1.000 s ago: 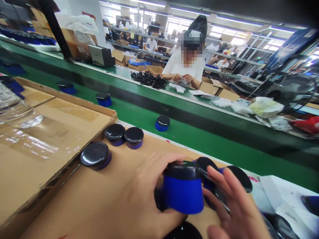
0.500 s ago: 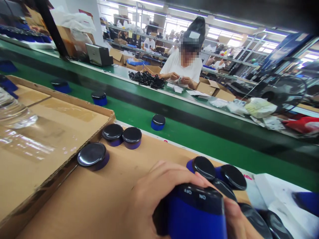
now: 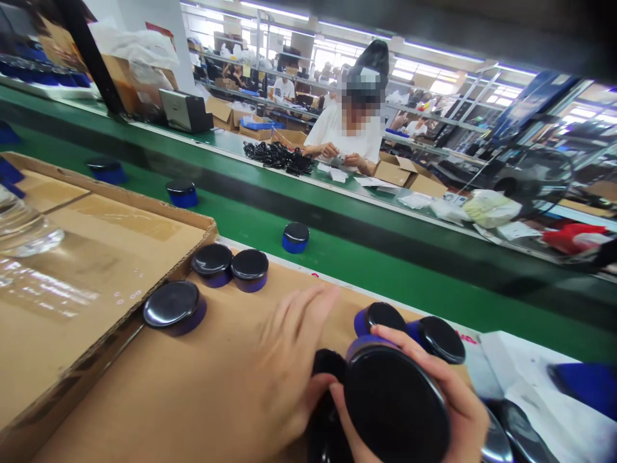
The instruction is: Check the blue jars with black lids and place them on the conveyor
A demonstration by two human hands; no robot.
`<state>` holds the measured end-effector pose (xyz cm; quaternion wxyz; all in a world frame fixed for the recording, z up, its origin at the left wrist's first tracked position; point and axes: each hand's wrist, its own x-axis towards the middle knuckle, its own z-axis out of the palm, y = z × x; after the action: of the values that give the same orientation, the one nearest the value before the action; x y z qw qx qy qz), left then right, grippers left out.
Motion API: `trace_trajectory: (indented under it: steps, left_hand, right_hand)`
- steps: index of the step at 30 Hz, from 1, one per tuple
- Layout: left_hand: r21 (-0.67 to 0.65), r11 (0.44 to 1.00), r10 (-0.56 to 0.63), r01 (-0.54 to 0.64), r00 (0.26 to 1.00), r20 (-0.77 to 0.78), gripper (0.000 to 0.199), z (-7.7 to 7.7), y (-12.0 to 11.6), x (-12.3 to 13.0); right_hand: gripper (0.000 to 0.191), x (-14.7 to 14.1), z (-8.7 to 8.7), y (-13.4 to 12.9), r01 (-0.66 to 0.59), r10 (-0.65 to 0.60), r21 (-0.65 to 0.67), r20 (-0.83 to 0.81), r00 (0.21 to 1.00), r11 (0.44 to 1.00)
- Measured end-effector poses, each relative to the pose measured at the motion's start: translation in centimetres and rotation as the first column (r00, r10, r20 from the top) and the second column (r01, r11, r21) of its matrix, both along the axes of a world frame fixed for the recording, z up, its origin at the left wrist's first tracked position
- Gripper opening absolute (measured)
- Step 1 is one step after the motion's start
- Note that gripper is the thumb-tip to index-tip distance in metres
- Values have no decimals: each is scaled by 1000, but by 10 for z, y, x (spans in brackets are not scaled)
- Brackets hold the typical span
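While the right hand [image 3: 436,402] is wrapped around a blue unit [image 3: 396,402], its glossy black face turned toward the camera, the unit is held low over the cardboard sheet [image 3: 193,386] at the near edge. The left hand [image 3: 289,360] is spread flat and open beside it, fingers blurred, nothing clearly gripped; a second dark piece [image 3: 328,364] lies just at its thumb. A slip is judged likely, since the shiny casing is held by fingertips alone. Two blue units [image 3: 409,325] standing just behind could be knocked toward the green conveyor [image 3: 385,270] if the hands are swung carelessly.
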<state>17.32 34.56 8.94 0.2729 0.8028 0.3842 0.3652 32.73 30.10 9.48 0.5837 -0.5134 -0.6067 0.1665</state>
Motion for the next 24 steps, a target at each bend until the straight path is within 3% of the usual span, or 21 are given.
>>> trace_trajectory:
  steps: [2, 3, 5, 8, 10, 13, 16, 18, 21, 24]
  left_hand:
    - [-96, 994, -62, 45, 981, -184, 67, -1, 6, -6]
    - [-153, 987, -95, 56, 961, -259, 59, 1, 8, -8]
    - [-242, 968, -151, 66, 923, -354, 50, 10, 10, -10]
    - [-328, 942, -218, 70, 870, -442, 81, 32, 10, -11]
    - [-419, 907, -279, 36, 797, -536, 108, 45, 10, -12]
    - [-544, 838, -360, -49, 699, -618, 116, 53, 11, -21]
    - [-618, 785, -351, -35, 798, -490, 117, 47, 15, -34]
    - [-639, 769, -303, 11, 886, -350, 108, 42, 19, -44]
    - [-638, 770, -205, 28, 957, -205, 76, 42, 27, -54]
    - [-645, 761, -69, 68, 997, 23, 50, 49, 34, -57]
  right_hand:
    - [68, 2, -3, 7, 45, -52, 139, 52, 997, 989]
    - [69, 5, -5, 9, 84, -96, 143, 77, 992, 986]
    - [62, 16, -6, 8, 108, -108, 8, 109, 988, 994]
    - [42, 40, -1, -2, -18, 15, -336, -10, 1000, 942]
    - [46, 54, 10, -5, -9, 9, -426, -2, 1000, 905]
    - [61, 64, 35, 14, 124, -22, -482, 213, 977, 867]
    - [59, 70, 53, 69, 218, -57, -513, 310, 949, 831]
    - [61, 76, 52, 113, 306, -107, -517, 380, 919, 799]
    - [36, 86, 33, 162, 417, -132, -549, 483, 866, 724]
    - [30, 88, 13, 179, 447, -131, -509, 540, 831, 736]
